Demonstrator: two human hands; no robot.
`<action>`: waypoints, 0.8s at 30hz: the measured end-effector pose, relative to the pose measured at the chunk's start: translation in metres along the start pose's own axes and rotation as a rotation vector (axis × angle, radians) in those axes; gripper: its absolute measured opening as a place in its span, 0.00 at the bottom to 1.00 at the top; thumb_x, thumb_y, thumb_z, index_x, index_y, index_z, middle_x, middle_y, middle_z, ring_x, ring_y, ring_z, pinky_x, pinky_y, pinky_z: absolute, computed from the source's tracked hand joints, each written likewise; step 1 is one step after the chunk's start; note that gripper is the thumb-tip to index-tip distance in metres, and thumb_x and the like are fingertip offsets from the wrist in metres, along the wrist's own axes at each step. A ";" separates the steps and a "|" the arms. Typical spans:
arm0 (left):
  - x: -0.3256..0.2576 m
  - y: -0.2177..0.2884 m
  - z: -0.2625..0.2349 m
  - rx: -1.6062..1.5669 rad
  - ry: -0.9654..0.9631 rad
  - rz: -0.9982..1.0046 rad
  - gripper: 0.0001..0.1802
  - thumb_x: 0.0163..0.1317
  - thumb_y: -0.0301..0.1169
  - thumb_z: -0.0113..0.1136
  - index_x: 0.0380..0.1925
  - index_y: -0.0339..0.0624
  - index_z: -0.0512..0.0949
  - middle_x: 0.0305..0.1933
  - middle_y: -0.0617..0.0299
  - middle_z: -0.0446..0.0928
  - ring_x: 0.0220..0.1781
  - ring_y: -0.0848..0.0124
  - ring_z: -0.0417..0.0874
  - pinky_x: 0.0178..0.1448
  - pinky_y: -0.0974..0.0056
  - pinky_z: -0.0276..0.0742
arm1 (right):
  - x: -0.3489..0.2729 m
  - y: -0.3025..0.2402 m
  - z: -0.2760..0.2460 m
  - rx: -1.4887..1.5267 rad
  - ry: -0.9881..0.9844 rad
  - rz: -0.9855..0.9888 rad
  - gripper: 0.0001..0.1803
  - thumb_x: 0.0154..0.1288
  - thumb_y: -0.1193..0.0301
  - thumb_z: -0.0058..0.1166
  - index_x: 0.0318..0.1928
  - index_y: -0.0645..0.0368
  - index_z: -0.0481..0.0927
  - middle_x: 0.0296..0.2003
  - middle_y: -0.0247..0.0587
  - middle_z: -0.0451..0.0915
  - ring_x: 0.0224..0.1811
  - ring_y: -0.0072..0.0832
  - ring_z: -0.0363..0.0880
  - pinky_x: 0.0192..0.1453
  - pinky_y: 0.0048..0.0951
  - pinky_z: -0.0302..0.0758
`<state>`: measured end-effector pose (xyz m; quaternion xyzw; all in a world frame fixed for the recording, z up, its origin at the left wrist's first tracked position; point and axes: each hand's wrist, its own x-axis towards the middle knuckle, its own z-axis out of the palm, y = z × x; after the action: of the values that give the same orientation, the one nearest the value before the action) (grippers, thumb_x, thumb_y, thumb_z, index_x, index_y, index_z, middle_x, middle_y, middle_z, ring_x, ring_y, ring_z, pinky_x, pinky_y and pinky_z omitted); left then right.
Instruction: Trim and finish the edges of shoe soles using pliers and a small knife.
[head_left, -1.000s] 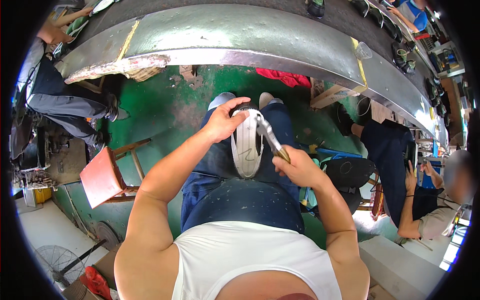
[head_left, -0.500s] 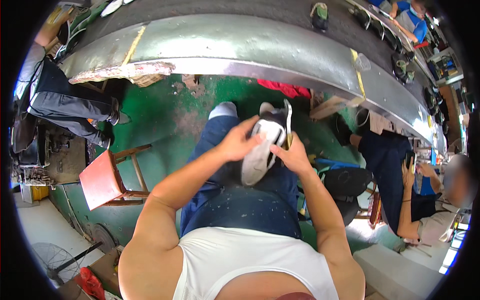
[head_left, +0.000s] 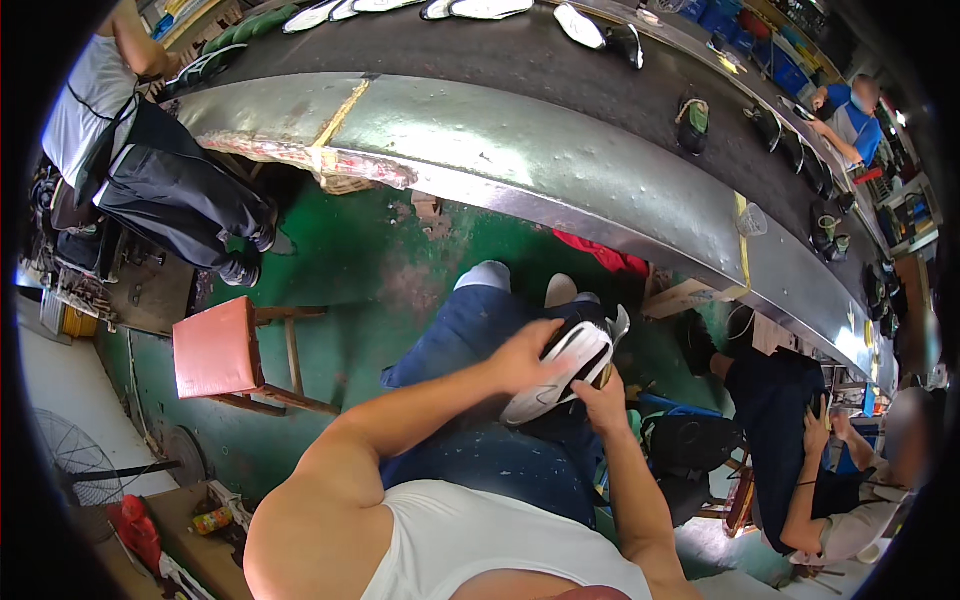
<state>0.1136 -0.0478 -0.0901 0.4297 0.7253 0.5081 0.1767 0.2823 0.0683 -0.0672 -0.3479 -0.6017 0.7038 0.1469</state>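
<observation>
As both hands (head_left: 522,362) clasp a white, dark-squiggled shoe (head_left: 586,350), the right (head_left: 603,404) also grips a hammer (head_left: 621,325).

I've got smooth shoe (head_left: 587,347) w/ shiny metal hammer (head_left: 621,324), my jeans (head_left: 440,335) matt cloth; desk edge (head_left: 480,128) v. glossy metal, stool legs (head_left: 293,357) wood.

We observe a scuffed green floor (head_left: 335,255) beneath a long, dark-topped bench (head_left: 560,90), whose broad metal edge (head_left: 600,165) catches bright light; at left we note a wooden stool (head_left: 235,350) with a salmon-pink seat, standing apart from the bench.
</observation>
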 end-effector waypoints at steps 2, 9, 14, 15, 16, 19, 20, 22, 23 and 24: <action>-0.011 0.035 -0.015 0.130 -0.106 -0.026 0.34 0.70 0.50 0.56 0.67 0.36 0.68 0.59 0.40 0.77 0.65 0.48 0.77 0.68 0.52 0.72 | -0.011 -0.003 0.026 -0.028 0.132 0.002 0.28 0.52 0.78 0.61 0.55 0.66 0.73 0.46 0.40 0.81 0.48 0.28 0.80 0.58 0.30 0.75; -0.001 -0.023 -0.008 -0.117 -0.001 -0.351 0.17 0.75 0.38 0.54 0.48 0.33 0.82 0.34 0.56 0.84 0.37 0.74 0.81 0.46 0.65 0.79 | -0.005 0.022 0.035 -0.443 0.154 -0.053 0.27 0.50 0.68 0.61 0.50 0.69 0.74 0.42 0.55 0.82 0.48 0.49 0.82 0.55 0.38 0.77; 0.021 -0.019 -0.045 -0.543 -0.493 -0.433 0.21 0.64 0.19 0.50 0.57 0.37 0.79 0.47 0.64 0.84 0.45 0.77 0.82 0.49 0.68 0.80 | 0.007 0.016 0.017 -0.393 0.092 0.073 0.24 0.51 0.71 0.60 0.49 0.69 0.73 0.37 0.49 0.82 0.36 0.39 0.84 0.44 0.36 0.80; 0.025 -0.012 -0.048 -0.582 -0.561 -0.442 0.25 0.61 0.17 0.49 0.60 0.38 0.78 0.50 0.63 0.83 0.48 0.76 0.82 0.51 0.69 0.80 | 0.006 0.001 0.012 -0.444 0.005 0.195 0.22 0.55 0.71 0.62 0.49 0.67 0.74 0.34 0.44 0.81 0.32 0.32 0.83 0.42 0.33 0.79; 0.029 -0.006 -0.059 -0.689 -0.699 -0.660 0.35 0.58 0.16 0.52 0.69 0.40 0.69 0.57 0.62 0.81 0.52 0.75 0.82 0.53 0.69 0.79 | -0.001 -0.007 0.006 -0.398 0.014 0.205 0.21 0.58 0.69 0.62 0.49 0.67 0.74 0.34 0.44 0.82 0.31 0.33 0.83 0.41 0.34 0.79; 0.023 0.010 -0.062 -0.862 -0.722 -0.743 0.45 0.55 0.17 0.54 0.76 0.43 0.56 0.67 0.56 0.73 0.63 0.70 0.77 0.65 0.67 0.74 | -0.023 -0.020 -0.023 -0.500 -0.001 0.097 0.19 0.69 0.63 0.56 0.49 0.67 0.74 0.32 0.46 0.83 0.31 0.36 0.84 0.40 0.36 0.79; 0.011 0.007 -0.059 -0.864 -0.718 -0.748 0.45 0.55 0.17 0.54 0.76 0.43 0.56 0.67 0.56 0.73 0.63 0.70 0.77 0.65 0.67 0.74 | -0.030 -0.042 -0.026 -0.634 -0.124 0.171 0.20 0.69 0.62 0.55 0.50 0.68 0.74 0.33 0.47 0.84 0.32 0.40 0.85 0.42 0.37 0.79; -0.017 -0.004 -0.042 -0.587 -0.544 -0.518 0.50 0.56 0.18 0.56 0.79 0.42 0.46 0.73 0.52 0.66 0.72 0.66 0.68 0.74 0.63 0.64 | -0.038 -0.067 -0.026 -0.899 -0.337 0.254 0.22 0.70 0.64 0.53 0.56 0.69 0.73 0.40 0.54 0.84 0.41 0.49 0.84 0.50 0.42 0.79; -0.025 -0.007 -0.035 -0.593 -0.555 -0.520 0.50 0.56 0.18 0.56 0.79 0.42 0.46 0.73 0.52 0.66 0.72 0.66 0.68 0.74 0.63 0.64 | -0.040 -0.063 -0.029 -0.899 -0.329 0.264 0.22 0.70 0.64 0.53 0.56 0.69 0.73 0.40 0.54 0.84 0.41 0.49 0.84 0.50 0.42 0.79; -0.031 -0.010 -0.030 -0.525 -0.524 -0.490 0.51 0.57 0.19 0.56 0.79 0.40 0.43 0.74 0.50 0.63 0.75 0.65 0.65 0.76 0.63 0.59 | -0.041 -0.057 -0.032 -0.978 -0.361 0.028 0.23 0.70 0.65 0.54 0.57 0.69 0.73 0.43 0.56 0.83 0.44 0.50 0.83 0.53 0.44 0.78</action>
<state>0.1056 -0.0919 -0.0923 0.3002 0.5827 0.4921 0.5729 0.3206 0.0794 -0.0017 -0.2568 -0.8712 0.3911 -0.1483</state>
